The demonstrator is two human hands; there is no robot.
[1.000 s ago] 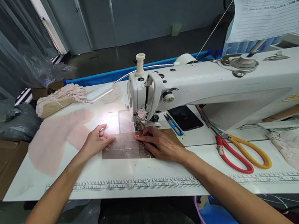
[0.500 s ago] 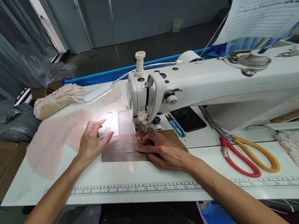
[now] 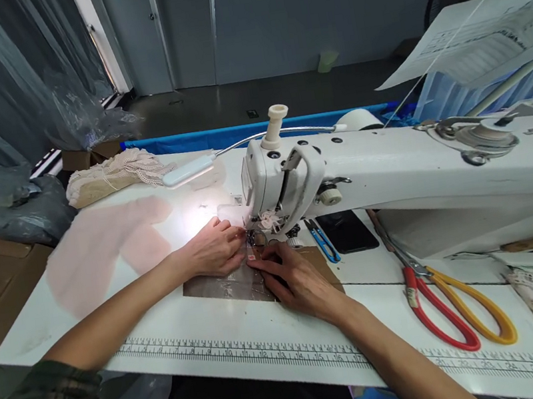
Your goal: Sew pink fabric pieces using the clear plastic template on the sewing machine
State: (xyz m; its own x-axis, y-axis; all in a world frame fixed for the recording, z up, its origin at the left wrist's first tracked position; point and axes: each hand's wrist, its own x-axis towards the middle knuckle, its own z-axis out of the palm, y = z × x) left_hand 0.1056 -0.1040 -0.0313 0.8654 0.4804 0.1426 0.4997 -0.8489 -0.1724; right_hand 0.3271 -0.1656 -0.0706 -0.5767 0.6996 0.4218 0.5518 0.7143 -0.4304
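From a distance I observe the brown sheet (image 3: 320,262), flat on the counter (image 3: 174,322) at 6 o'clock of the sewing machine (image 3: 365,155) head, its long axis running roughly from 9 to 3 o'clock. The left hand (image 3: 220,246), at 10 o'clock, is curled, its hold indeterminable to me; the right hand (image 3: 295,280) rests, fingers loosely spread, beside a small label (image 3: 251,256).

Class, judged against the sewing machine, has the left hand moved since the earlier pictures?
Yes: the left hand has moved right, closer to the sewing machine.
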